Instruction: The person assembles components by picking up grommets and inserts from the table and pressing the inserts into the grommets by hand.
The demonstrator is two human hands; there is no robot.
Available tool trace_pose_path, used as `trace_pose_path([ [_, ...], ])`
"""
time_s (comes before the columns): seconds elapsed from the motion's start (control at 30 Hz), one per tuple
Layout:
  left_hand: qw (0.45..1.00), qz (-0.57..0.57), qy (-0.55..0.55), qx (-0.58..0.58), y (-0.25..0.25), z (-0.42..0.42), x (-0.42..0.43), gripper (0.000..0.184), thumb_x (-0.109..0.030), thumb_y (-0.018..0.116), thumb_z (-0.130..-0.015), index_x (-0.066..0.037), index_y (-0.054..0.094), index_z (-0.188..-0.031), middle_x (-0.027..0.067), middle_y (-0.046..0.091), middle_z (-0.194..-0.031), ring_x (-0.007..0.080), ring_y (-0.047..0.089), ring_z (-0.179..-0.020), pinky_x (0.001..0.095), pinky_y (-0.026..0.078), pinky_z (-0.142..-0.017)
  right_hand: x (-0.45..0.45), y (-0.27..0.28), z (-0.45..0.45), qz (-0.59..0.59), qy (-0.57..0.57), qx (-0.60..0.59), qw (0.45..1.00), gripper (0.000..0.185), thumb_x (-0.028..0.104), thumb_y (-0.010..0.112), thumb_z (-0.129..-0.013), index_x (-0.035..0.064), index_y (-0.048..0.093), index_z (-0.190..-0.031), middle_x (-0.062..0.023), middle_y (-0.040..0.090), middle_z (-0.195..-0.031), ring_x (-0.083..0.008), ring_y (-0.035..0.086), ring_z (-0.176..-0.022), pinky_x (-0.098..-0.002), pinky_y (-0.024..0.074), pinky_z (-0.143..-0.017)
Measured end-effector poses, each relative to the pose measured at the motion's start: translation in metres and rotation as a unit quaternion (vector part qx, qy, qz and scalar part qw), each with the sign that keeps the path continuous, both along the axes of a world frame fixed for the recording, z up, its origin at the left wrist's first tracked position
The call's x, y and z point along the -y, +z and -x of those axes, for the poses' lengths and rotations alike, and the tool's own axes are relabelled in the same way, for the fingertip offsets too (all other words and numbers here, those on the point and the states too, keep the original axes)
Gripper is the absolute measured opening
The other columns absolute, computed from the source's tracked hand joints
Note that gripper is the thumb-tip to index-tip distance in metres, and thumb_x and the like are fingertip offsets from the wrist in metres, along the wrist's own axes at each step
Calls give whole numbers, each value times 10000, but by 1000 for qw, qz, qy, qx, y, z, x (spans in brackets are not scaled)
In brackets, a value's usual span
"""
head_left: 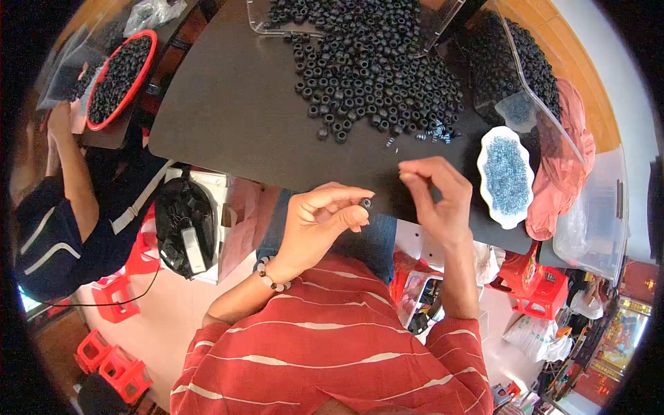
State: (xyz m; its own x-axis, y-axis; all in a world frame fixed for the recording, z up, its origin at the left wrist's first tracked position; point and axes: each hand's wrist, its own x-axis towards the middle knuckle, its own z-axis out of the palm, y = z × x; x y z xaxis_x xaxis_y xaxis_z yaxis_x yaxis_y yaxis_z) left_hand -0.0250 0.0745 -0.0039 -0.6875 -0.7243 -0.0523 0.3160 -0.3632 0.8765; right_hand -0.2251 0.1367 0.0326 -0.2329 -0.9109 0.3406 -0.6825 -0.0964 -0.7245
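My left hand (317, 225), wearing a beaded bracelet, pinches a small round black part (365, 203) with a hole in its end, between thumb and fingertips. Apart from it, to the right, my right hand (443, 200) hovers over the table edge with thumb and index finger pressed together. Whatever lies in that pinch is too small to name. A large heap of similar black parts (387, 83) spreads over the dark table (221, 104). Several tiny coil springs (437, 131) lie at the heap's near edge. Many more small springs (508, 176) fill a scalloped white dish (486, 190) at right.
Clear plastic bins (546, 114) with black parts stand at the back and right, beside a pink cloth (567, 166). At left, another person's arm (75, 169) reaches near a red-rimmed basket (151, 59) of black parts. Red stools (124, 373) stand on the floor.
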Motion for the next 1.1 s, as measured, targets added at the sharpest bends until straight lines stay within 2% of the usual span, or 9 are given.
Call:
trace_pose_path([
  [0.2, 999, 22, 28, 17, 3, -4, 3, 226, -66, 684, -851, 2, 675, -1066, 54, 623, -891, 97, 609, -746, 210, 487, -634, 12, 2, 27, -45, -79, -110, 990, 107, 60, 649, -818, 46, 649, -924, -137, 643, -859, -326, 616, -786, -376, 497, -690],
  [0.3, 998, 37, 31, 33, -1, -7, 6, 232, -98, 690, -851, 4, 673, -1059, 55, 625, -892, 101, 612, -736, 215, 490, -646, 17, 11, 34, -58, -86, -131, 986, 115, 60, 647, -818, 46, 647, -932, -138, 638, -864, -329, 611, -779, -379, 493, -683],
  [0.37, 997, 51, 30, 52, 0, -9, 8, 263, -157, 699, -851, 21, 668, -1042, 71, 633, -910, 122, 624, -735, 239, 508, -679, 23, 10, 41, -51, -81, -141, 985, 129, 53, 637, -817, 48, 647, -945, -146, 627, -879, -338, 596, -801, -396, 484, -693],
  [0.47, 997, 59, 31, 44, -2, -9, 11, 232, -92, 689, -855, -12, 675, -1072, 37, 612, -870, 83, 599, -724, 196, 476, -617, 32, 9, 51, -37, -71, -179, 981, 138, 46, 624, -820, 49, 647, -957, -151, 623, -890, -340, 586, -839, -406, 477, -721],
  [0.73, 998, 42, 35, 43, 1, -8, 13, 222, -103, 681, -864, -5, 672, -1063, 45, 601, -881, 92, 612, -723, 206, 494, -617, 66, 3, 60, -10, -20, -253, 967, 144, 56, 611, -827, 55, 660, -962, -143, 617, -894, -338, 568, -895, -416, 471, -768],
  [0.93, 997, 35, 34, 52, 2, -10, 15, 213, -105, 678, -867, -5, 672, -1055, 48, 600, -874, 101, 624, -720, 208, 497, -618, 65, 6, 58, -41, -15, -262, 964, 120, 58, 618, -820, 55, 663, -931, -131, 614, -881, -337, 564, -900, -411, 471, -768],
  [1.1, 997, 45, 32, 50, 1, -9, 15, 207, -99, 677, -867, -5, 673, -1051, 47, 600, -873, 103, 625, -715, 209, 496, -617, 57, 17, 68, -28, -55, -242, 968, 109, 52, 614, -820, 47, 654, -921, -143, 628, -873, -335, 585, -877, -412, 476, -750],
])
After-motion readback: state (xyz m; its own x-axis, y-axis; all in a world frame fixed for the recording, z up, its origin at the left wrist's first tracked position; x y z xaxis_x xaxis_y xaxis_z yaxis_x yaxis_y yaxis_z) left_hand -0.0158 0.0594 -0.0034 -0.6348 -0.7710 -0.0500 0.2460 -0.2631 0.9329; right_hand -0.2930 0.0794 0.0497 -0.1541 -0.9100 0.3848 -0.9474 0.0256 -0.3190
